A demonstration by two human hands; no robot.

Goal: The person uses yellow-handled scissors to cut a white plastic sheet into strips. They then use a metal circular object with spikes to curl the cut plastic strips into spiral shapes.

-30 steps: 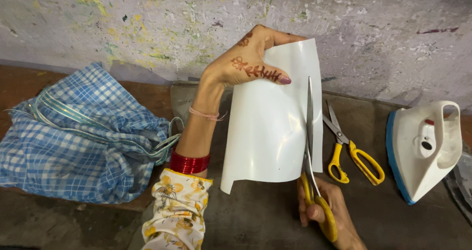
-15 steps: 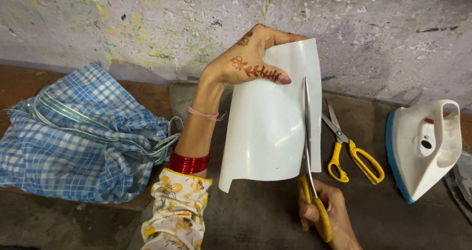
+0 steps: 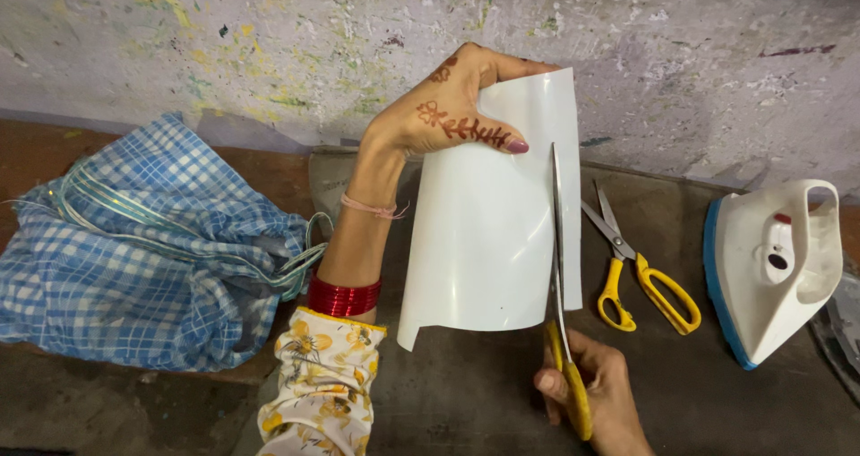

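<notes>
My left hand (image 3: 452, 107) grips the top edge of a curved white sheet (image 3: 484, 232) and holds it upright above the dark work surface. Henna marks the hand, and red bangles (image 3: 343, 296) circle the wrist. My right hand (image 3: 602, 391) holds yellow-handled scissors (image 3: 560, 268) by the handles. Their long blades run up the sheet's right side, a narrow strip lying to the right of them.
A second pair of yellow-handled scissors (image 3: 640, 268) lies to the right of the sheet. A white and blue iron (image 3: 770, 268) rests at far right. A blue checked cloth bag (image 3: 143, 250) sits at left. A paint-stained wall (image 3: 269, 44) rises behind.
The scissors have moved slightly further up along the sheet's right side. My left hand keeps the sheet in the same place.
</notes>
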